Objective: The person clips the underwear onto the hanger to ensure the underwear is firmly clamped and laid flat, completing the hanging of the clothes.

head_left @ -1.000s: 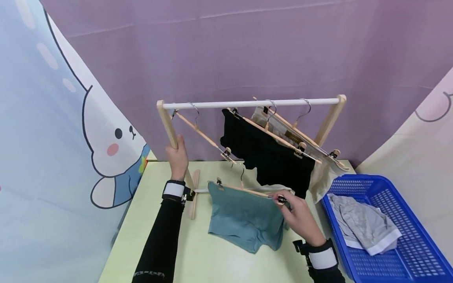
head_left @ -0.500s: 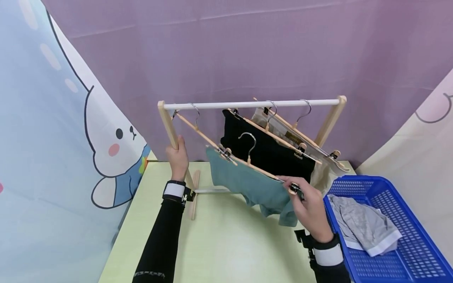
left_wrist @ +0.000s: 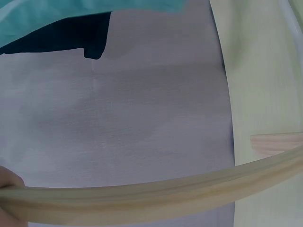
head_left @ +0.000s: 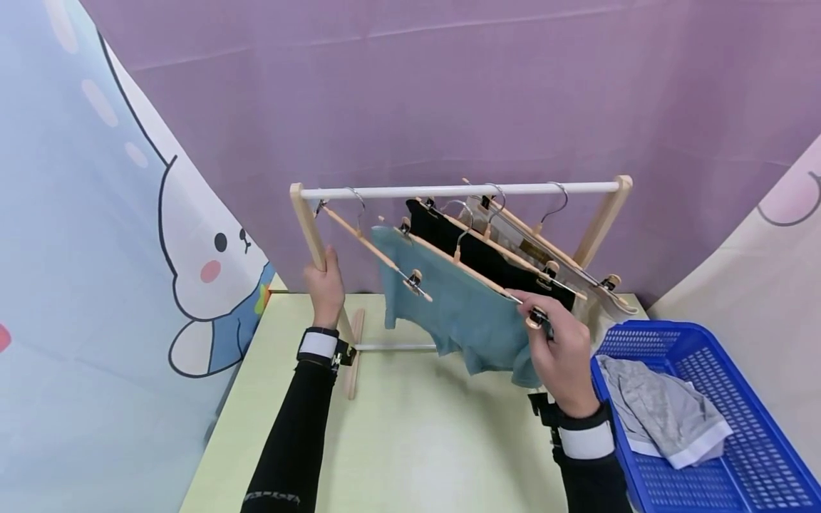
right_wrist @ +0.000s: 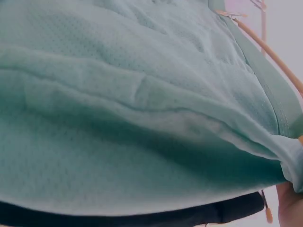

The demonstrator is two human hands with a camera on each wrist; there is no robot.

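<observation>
In the head view my left hand [head_left: 326, 288] grips the left wooden post [head_left: 308, 224] of a small clothes rack; the left wrist view shows that post [left_wrist: 142, 201] close up. My right hand [head_left: 561, 353] holds the near end of a wooden clip hanger [head_left: 436, 248], by its metal clip. Teal shorts [head_left: 449, 306] hang from this hanger and fill most of the right wrist view. The hanger's hook stands just below the white rail [head_left: 410, 192]. Behind it, black shorts [head_left: 500, 256] hang on the rail, partly covered by the teal pair.
A bare clip hanger [head_left: 372, 249] hangs at the rail's left and overlaps the teal shorts. Farther right hangs a beige garment [head_left: 599, 303]. On the right, a blue basket [head_left: 779, 438] holds a grey garment [head_left: 667, 413]. The rack stands on a pale table [head_left: 410, 442].
My right hand has lifted the hanger with the teal shorts off the low front, up and toward the rail, between the bare hanger and the black shorts. My left hand stays on the post.
</observation>
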